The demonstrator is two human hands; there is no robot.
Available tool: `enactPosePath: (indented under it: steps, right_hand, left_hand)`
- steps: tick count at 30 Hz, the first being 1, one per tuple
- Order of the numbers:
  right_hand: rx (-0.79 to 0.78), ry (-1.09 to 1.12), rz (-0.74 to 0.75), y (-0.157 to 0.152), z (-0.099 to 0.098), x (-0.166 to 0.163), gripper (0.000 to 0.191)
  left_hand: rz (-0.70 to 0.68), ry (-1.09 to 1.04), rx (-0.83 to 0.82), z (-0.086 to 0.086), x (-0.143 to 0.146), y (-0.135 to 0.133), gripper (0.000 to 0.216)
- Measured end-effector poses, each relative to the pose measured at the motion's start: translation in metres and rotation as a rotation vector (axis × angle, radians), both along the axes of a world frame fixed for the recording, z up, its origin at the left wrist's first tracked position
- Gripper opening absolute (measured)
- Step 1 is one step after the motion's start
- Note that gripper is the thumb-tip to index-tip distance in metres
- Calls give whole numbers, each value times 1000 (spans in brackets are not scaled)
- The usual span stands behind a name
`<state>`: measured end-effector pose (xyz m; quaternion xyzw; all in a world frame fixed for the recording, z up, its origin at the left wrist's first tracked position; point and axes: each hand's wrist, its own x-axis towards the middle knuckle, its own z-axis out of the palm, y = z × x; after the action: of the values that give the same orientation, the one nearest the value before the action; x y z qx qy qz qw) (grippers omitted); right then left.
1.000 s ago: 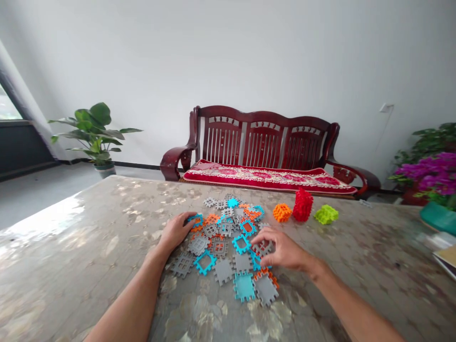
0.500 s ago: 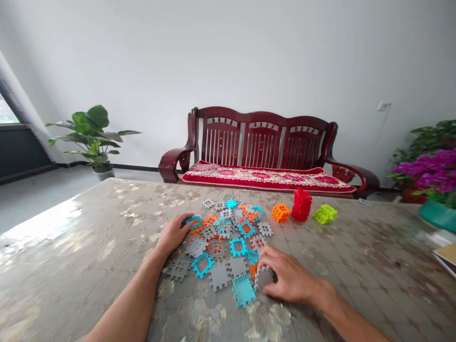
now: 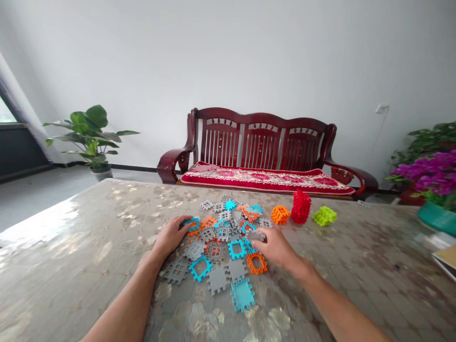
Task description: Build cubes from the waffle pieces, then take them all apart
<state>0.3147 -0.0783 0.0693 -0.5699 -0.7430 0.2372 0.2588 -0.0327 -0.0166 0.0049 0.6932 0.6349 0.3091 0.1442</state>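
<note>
Presently I am pinching a gray tile (image 3: 255, 235) in the right hand (image 3: 275, 243); the left hand (image 3: 174, 233) is resting half-curled at a blue frame (image 3: 194, 220), grip unclear.

Right grip (image 3: 275, 244) holding gray tile (image 3: 253, 235), sofa (image 3: 261, 135) (wooden)

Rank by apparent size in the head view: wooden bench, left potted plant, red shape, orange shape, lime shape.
Wooden bench
Left potted plant
Red shape
Last, too alike to rank: orange shape, lime shape
</note>
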Motion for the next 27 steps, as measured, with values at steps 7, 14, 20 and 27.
enactPosePath:
  steps: [7, 14, 20, 27]
  right_hand:
    - [-6, 178, -54, 33, 12, -13, 42]
    - [-41, -90, 195, -8, -9, 24, 39]
    - [78, -339, 330, -28, -15, 24, 50]
    - [299, -315, 375, -30, -20, 18, 23]
  left_hand:
    - [-2, -2, 1, -1, -1, -1, 44]
    - [-1, 2, 9, -1, -1, -1, 43]
    - [-3, 10, 9, -1, -1, 0, 43]
    - [6, 25, -3, 0, 0, -1, 43]
